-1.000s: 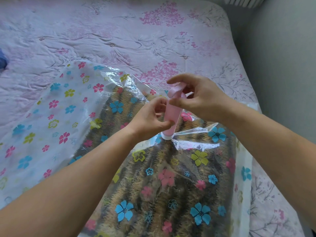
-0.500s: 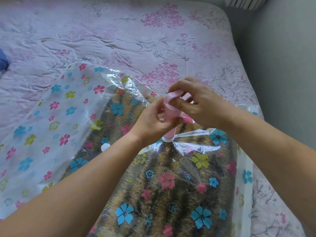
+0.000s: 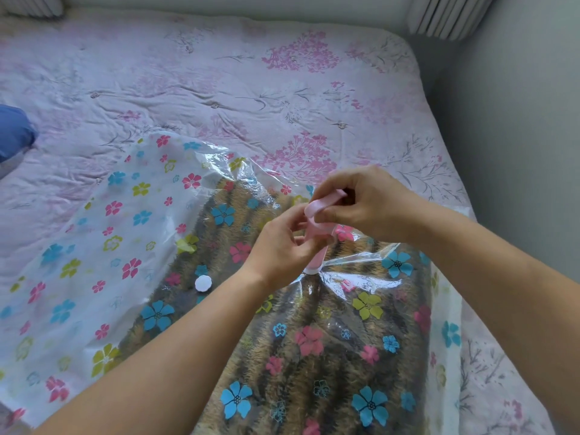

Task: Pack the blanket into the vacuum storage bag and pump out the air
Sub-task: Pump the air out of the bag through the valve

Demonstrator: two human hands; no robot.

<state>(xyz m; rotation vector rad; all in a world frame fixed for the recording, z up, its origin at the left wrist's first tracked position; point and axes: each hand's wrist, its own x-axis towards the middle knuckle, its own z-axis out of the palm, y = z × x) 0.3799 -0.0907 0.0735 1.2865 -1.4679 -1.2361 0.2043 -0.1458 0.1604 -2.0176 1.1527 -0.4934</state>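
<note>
On the bed (image 3: 219, 89): vacuum storage bag (image 3: 94, 246) lies spread out, its right edge near the bed's edge by the wall (image 3: 518, 152).
Open room: bare cover beyond the bag; blue cloth (image 3: 14, 133) at far left.
Blanket (image 3: 339, 381): inside the bag, beneath both hands.
Pump (image 3: 316, 260): pink, upright on the bag.
Left hand (image 3: 282, 249): grips the pump's barrel.
Right hand (image 3: 367, 205): clasps the pump's top handle.
Cap (image 3: 203, 283): white, on the bag, just left of the left wrist.
</note>
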